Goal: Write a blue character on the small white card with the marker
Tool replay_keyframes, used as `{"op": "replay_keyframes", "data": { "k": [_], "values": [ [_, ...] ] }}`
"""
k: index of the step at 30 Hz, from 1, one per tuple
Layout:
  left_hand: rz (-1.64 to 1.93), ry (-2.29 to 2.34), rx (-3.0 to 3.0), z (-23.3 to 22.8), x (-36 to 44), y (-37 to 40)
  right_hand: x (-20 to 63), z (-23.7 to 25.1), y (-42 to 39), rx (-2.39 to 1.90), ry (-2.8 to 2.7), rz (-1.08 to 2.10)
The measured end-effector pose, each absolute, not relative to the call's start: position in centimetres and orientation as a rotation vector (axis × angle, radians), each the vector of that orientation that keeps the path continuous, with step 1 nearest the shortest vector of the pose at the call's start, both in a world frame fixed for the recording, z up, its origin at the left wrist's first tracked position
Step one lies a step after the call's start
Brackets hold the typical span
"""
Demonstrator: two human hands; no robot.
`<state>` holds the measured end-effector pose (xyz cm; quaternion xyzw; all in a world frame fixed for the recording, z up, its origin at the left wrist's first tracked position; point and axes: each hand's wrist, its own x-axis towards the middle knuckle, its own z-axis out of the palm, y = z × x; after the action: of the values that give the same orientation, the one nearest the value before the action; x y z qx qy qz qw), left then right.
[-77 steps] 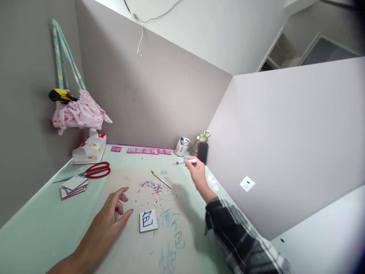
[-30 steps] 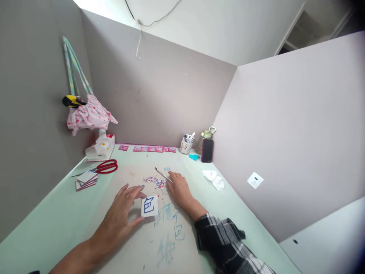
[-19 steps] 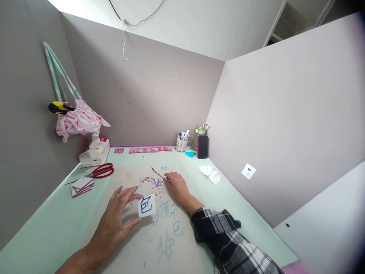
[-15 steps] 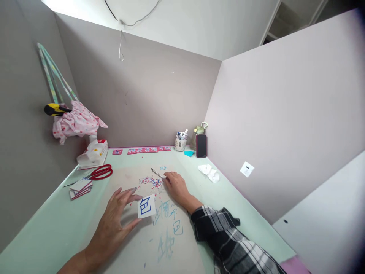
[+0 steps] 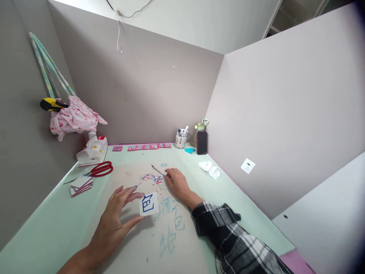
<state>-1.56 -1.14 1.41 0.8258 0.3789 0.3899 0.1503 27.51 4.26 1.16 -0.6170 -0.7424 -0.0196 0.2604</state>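
Card (image 5: 148, 204) jutted from the right side of the left grip (image 5: 114, 213), pinched at its edges between thumb and fingers, blue character (image 5: 147, 203) facing up. Farther off to its right, the right grip (image 5: 179, 183) was closed over the near end of the knife (image 5: 158, 170). Scraps (image 5: 156, 179) lay on the counter (image 5: 57, 217) just left of that grip.

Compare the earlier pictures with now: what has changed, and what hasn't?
The left hand took hold of the white card. The right hand let go of the marker, apparently now in the pen jar, and moved left to the craft knife. The red-handled scissors stayed put.
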Motion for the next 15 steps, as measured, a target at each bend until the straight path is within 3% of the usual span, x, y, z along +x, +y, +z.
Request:
{"op": "replay_keyframes", "data": {
  "k": [4, 15],
  "values": [
    [0.826, 1.100, 2.305, 0.8, -1.6, -0.4, 27.5, 1.1, 4.3, -1.670, -2.008, -0.044],
    [0.846, 1.076, 2.140, 1.5, -1.2, -1.5, 27.4, 1.3, 4.2, -1.650, -2.003, -0.013]
  ]
}}
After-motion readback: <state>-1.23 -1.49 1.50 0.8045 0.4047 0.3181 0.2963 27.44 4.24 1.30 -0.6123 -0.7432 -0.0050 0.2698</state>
